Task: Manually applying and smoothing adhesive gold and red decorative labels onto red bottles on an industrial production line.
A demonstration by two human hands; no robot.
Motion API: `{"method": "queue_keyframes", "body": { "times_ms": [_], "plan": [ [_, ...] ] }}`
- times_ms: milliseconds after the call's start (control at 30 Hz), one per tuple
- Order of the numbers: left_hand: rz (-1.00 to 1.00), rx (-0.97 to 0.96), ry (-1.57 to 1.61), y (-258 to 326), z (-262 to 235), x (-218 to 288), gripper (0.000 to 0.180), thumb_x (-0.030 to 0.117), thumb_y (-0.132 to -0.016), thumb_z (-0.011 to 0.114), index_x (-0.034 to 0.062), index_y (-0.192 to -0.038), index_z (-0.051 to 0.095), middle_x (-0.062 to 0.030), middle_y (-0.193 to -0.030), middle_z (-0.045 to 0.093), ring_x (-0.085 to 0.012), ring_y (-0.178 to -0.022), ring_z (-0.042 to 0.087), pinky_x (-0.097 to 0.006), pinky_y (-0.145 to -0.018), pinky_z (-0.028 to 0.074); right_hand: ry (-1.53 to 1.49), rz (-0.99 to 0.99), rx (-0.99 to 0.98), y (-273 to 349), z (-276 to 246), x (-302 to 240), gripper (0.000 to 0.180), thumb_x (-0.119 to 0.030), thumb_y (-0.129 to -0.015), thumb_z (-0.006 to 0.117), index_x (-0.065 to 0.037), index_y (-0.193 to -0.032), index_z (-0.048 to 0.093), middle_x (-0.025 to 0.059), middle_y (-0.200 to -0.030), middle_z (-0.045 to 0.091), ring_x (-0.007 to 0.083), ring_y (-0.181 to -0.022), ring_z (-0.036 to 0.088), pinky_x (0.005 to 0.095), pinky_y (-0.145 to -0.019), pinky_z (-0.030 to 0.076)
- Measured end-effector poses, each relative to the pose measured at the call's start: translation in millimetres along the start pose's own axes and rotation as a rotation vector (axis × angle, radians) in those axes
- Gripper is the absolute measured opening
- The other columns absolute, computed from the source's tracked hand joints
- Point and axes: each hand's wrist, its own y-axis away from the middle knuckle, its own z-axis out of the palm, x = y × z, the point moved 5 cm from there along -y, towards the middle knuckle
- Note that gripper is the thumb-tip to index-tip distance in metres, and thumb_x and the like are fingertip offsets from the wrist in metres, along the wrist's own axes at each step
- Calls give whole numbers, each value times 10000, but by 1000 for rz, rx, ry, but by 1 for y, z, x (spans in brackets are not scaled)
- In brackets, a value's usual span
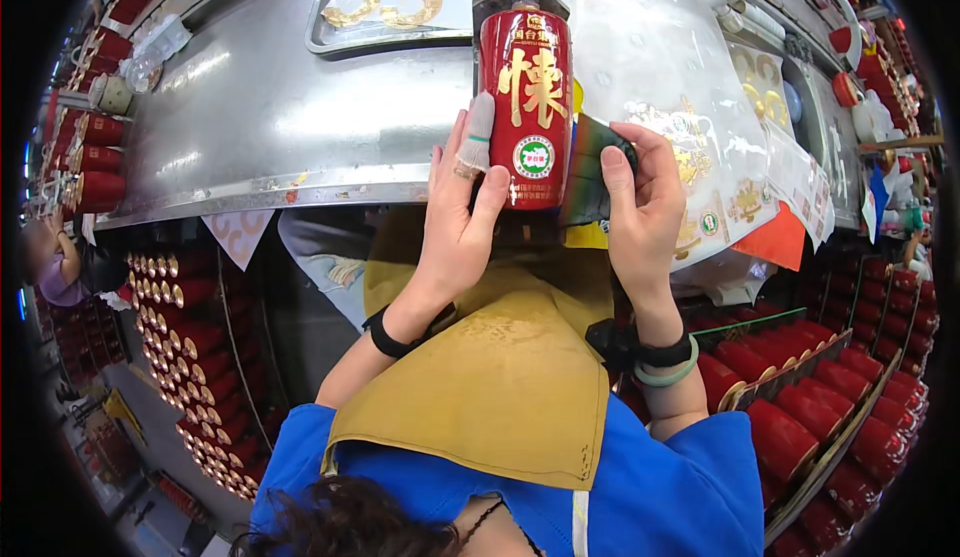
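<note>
A glossy red bottle (522, 87) with gold lettering and a round green-and-white emblem lies in front of me, its neck pointing away. My left hand (458, 222) is against its lower left side, with the thumb by the bottle's near edge. A white cover with a green band wraps one finger, which presses on the bottle. On the other side, my right hand (645, 197) pinches a thin, dark, greenish sheet-like piece (590, 172) between thumb and fingers. That piece rests along the bottle's right side. A yellow edge shows partly behind it.
A metal tray (455, 39) with gold decals lies at the back left of the metal table (270, 132). Clear decal sheets (650, 47) cover its right part. Racks of red bottles (190, 357) stand left, with more red bottles (785, 437) at right. A person (60, 257) is far left.
</note>
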Motion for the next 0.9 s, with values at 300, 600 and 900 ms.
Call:
{"method": "queue_keyframes", "body": {
  "times_ms": [300,600,900],
  "plan": [
    [62,-26,379,0,-14,7,755,526,-1104,268,8,-1648,188,-186,-1661,340,-267,-1528,329,-408,-1278,162,653,-1020,-223,-28,25,-57,230,-92,-836,697,-129,-1061,727,20,-995,692,213,-880,646,349,-795,527],
    [370,107,-61,1,-16,27,1290,575,-769,874,-14,-1640,127,-253,-1565,438,-334,-1467,425,-468,-1222,307,808,-1408,-268,-148,76,-85,148,-200,-816,662,-141,-950,689,7,-893,658,207,-881,629,384,-794,502],
    [286,64,-301,-14,-20,11,857,151,-680,881,-11,-1449,540,-139,-1175,736,-291,-1150,673,-436,-1187,332,418,-1021,-542,-104,53,-41,207,-88,-889,686,-136,-1083,739,20,-1077,767,199,-842,654,369,-819,482]
  ]
}}
